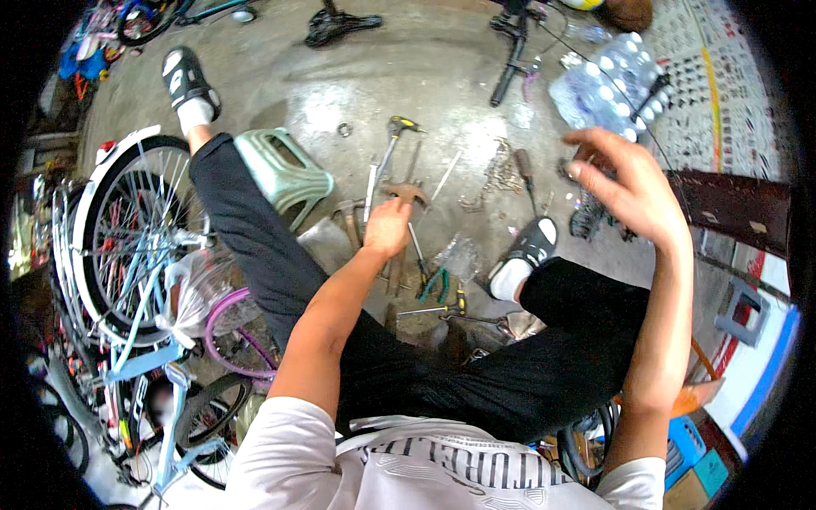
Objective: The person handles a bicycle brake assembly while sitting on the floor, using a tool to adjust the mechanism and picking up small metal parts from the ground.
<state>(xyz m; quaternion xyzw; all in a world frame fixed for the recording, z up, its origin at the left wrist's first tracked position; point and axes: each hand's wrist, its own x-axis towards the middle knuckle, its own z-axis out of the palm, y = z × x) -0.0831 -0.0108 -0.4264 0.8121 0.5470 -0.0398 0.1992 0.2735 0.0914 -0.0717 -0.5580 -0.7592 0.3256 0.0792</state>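
Note:
My left hand (389, 226) reaches down among the tools on the floor. Its fingers are curled at a hammer (408, 193), just below the brown head, and partly hide it. My right hand (627, 185) is raised at the right with thumb and fingers apart, holding nothing. Around the left hand lie a yellow-and-black T-handled tool (403, 127), a second hammer (348, 223), green-handled pliers (435, 286) and a yellow-handled screwdriver (457, 308). Another screwdriver with a dark handle (524, 170) lies between the two hands, beside a heap of chain (503, 172).
A pale green plastic stool (308, 182) stands beside my left leg. Bicycle wheels and frames crowd the left, including a white-fendered wheel (95, 234) and a purple rim (219, 327). Shrink-wrapped bottles (599, 89) stand far right. A blue-grey plastic stool (742, 310) sits at the right edge.

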